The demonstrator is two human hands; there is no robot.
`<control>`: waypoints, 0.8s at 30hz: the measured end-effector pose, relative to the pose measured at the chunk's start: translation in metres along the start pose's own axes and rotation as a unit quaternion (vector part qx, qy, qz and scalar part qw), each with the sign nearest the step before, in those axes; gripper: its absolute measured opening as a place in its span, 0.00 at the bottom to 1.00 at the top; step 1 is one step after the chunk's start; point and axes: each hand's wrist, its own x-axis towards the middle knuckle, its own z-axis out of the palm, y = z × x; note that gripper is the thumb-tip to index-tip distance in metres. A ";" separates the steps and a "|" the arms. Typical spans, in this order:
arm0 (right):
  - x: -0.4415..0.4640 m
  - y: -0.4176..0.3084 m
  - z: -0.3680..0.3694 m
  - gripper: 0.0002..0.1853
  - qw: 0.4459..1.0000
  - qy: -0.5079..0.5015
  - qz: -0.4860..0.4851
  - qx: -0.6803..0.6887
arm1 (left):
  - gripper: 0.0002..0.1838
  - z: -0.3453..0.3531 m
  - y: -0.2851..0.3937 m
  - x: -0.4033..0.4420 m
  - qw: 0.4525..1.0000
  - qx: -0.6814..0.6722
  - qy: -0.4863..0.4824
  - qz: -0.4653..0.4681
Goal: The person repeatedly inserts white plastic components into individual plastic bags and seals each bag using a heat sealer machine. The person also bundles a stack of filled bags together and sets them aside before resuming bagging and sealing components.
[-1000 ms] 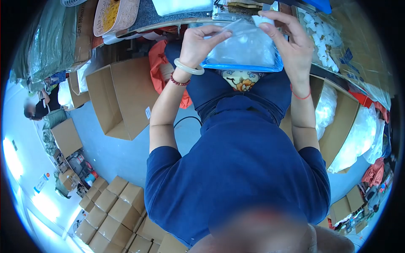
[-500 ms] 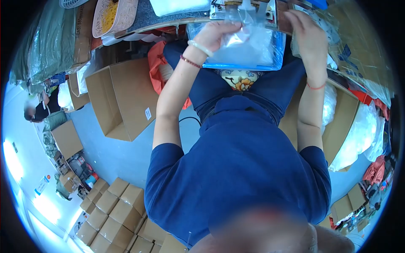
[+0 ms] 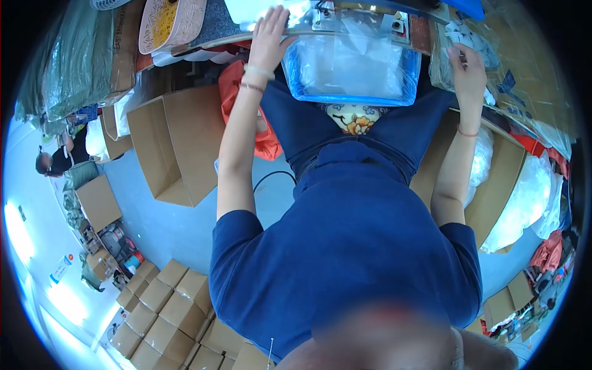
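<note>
My left hand (image 3: 269, 41) lies with its fingers stretched out at the front edge of the workbench, over a pile of clear plastic bags (image 3: 243, 11). My right hand (image 3: 468, 73) is bent at the bench's right side, thumb and fingers drawn together beside a heap of small whitish pieces (image 3: 470, 38); anything between the fingertips is too small to make out. Between the hands, a blue-lined bin (image 3: 351, 98) holds clear plastic bags (image 3: 345, 68) above my lap. A device with a metal plate (image 3: 398, 26) sits at the bench edge behind the bin.
A pale basket (image 3: 148, 37) with yellow bands stands at the bench's left. An open carton (image 3: 194, 145) is on the floor left of my legs, another (image 3: 493, 188) to the right. Stacked boxes (image 3: 163, 308) lie behind me. Another person (image 3: 61, 157) is far left.
My left hand has let go of a clear plastic bag at the device and moved left, fingers now straight. My right hand has moved slightly down and its fingers have curled.
</note>
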 end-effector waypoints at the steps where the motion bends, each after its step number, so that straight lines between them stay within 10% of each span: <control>1: -0.001 -0.016 -0.011 0.14 0.997 -0.007 0.073 0.034 | 0.23 -0.005 0.001 -0.008 1.000 0.000 -0.004 -0.017; 7: -0.038 -0.103 -0.007 0.12 0.950 -0.108 0.009 0.294 | 0.09 -0.065 0.038 0.007 0.905 -0.251 -0.060 -0.339; 19: 0.007 -0.154 -0.022 0.12 0.937 -0.107 -0.199 0.266 | 0.11 -0.101 0.099 0.031 0.764 -0.548 -0.147 -0.307; 24: 0.016 -0.132 -0.010 0.17 0.922 -0.308 -0.155 0.179 | 0.13 -0.083 0.097 0.027 0.532 -0.682 -0.358 -0.352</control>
